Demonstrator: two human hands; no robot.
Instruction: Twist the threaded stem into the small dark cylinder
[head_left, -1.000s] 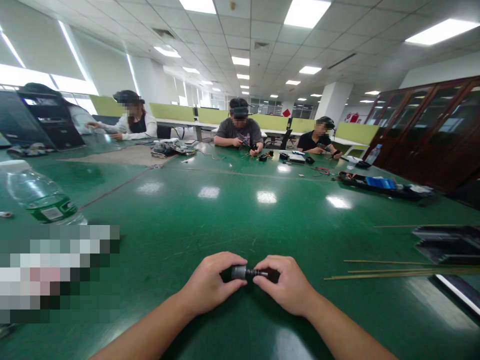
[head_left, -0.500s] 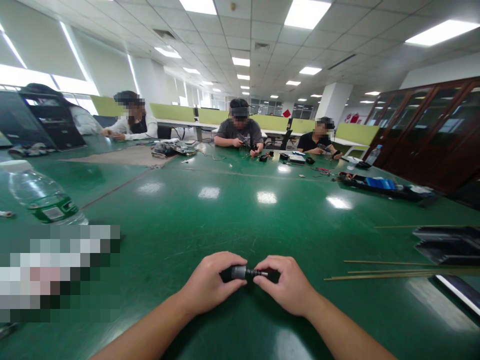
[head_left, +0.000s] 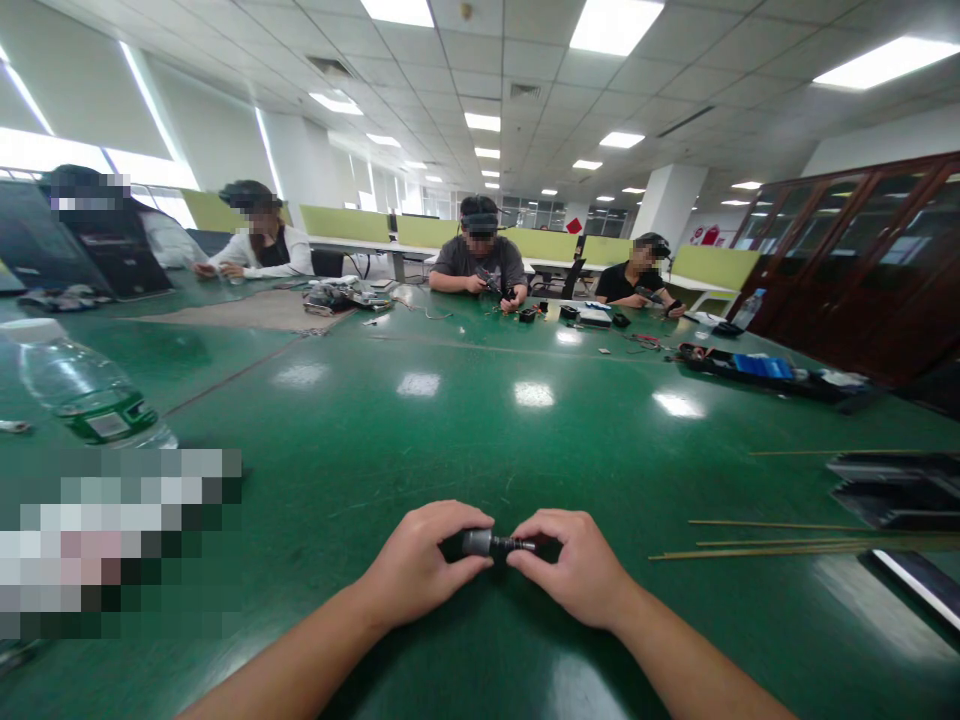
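A small dark cylindrical part with a thinner metal shaft on its right lies level between my hands, low in the middle of the view. My left hand is curved around its thick grey-black end, thumb and fingertips closed on it from the left. From the right, my right hand pinches the thin ringed shaft end between thumb and forefinger. Under both hands is the glossy green table. Whether the part touches the table cannot be made out.
A water bottle stands at left behind a blurred-out object. Thin brass rods and black profiles lie at right. Several people sit across the table near electronics, a computer case and a black tray.
Both hands and the part have stayed almost in place. At the far left, a person's head now shows more above the computer case, and the neighbouring person has shifted slightly left.
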